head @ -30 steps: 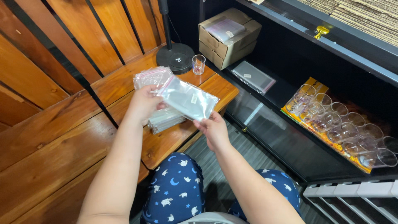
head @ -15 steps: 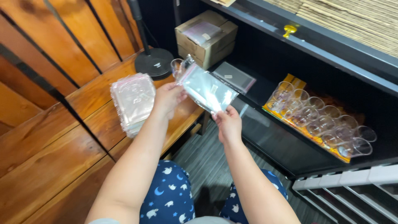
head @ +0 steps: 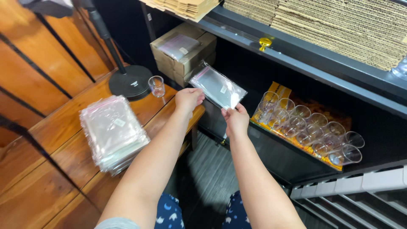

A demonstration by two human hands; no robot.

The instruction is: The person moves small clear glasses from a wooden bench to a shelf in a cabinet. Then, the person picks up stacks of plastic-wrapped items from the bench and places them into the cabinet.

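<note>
Two hands [head: 188,99] [head: 236,120] holding clear bag [head: 218,86], plastic cups [head: 311,133] on shelf [head: 280,157]

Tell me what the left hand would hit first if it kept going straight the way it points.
Probably the cardboard box beyond the left hand, which holds the clear bag; depth is unclear.

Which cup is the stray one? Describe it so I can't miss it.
Start at the wooden bench, then find the black round stand base on it. The lone clear cup stands upright just right of that base, apart from the cup rows on the dark shelf.
</note>
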